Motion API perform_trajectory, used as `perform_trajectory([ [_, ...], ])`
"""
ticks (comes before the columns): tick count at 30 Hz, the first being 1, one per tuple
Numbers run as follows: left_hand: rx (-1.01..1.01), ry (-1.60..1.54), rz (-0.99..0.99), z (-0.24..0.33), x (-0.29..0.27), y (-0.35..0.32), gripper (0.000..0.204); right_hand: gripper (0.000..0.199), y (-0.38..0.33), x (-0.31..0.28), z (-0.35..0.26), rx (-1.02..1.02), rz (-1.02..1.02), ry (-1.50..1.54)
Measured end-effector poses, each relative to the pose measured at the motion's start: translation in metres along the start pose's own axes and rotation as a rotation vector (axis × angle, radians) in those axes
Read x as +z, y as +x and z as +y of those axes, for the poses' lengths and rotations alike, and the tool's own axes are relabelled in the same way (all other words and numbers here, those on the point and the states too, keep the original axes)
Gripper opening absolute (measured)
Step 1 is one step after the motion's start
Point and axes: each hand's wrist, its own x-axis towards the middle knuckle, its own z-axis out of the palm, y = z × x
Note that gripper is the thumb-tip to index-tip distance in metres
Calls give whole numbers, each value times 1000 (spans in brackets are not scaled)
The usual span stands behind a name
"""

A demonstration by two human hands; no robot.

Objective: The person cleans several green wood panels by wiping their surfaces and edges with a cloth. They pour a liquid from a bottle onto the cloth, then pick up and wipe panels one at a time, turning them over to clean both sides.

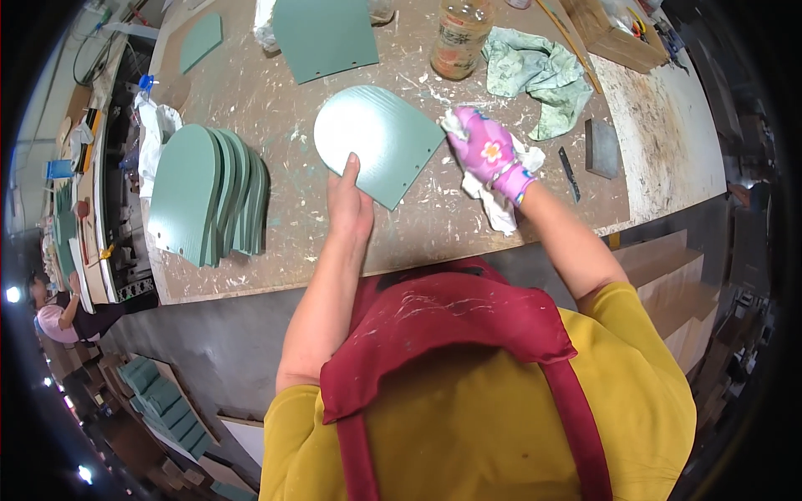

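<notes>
Panel (380,142) under left hand (349,200) grip

The bare left hand (349,199) grips the near edge of a green arch-shaped panel (378,142), thumb on top, the panel lying on the workbench (418,225). The right hand (487,151), in a pink flowered glove, presses a white rag (498,200) at the panel's right corner. To the left a stack of like panels (209,194) lies fanned out. Beyond stand another panel (324,35), a bottle (461,35) and a crumpled green cloth (541,73). A dark block (602,149) lies to the right.
</notes>
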Motion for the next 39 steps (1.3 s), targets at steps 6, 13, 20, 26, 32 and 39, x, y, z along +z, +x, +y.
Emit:
perform_trajectory([
  [6,-41,53,5,0,-1,1,39,28,-18,10,-23,-299,-50,-12],
  [13,-80,88,-33,4,-1,4,40,36,16,-13,37,-73,145,-97],
  [20,-217,38,-117,16,-10,0,38,41,3,-39,-6,-64,-56,170],
  [26,-214,120,-131,12,-10,2,35,29,18,2,-8,-275,-58,16],
  [32,-188,87,-37,7,-4,4,38,39,49,-4,48,-127,243,77],
  [39,-173,193,-92,23,4,-13,39,40,11,-30,-6,-370,77,53],
])
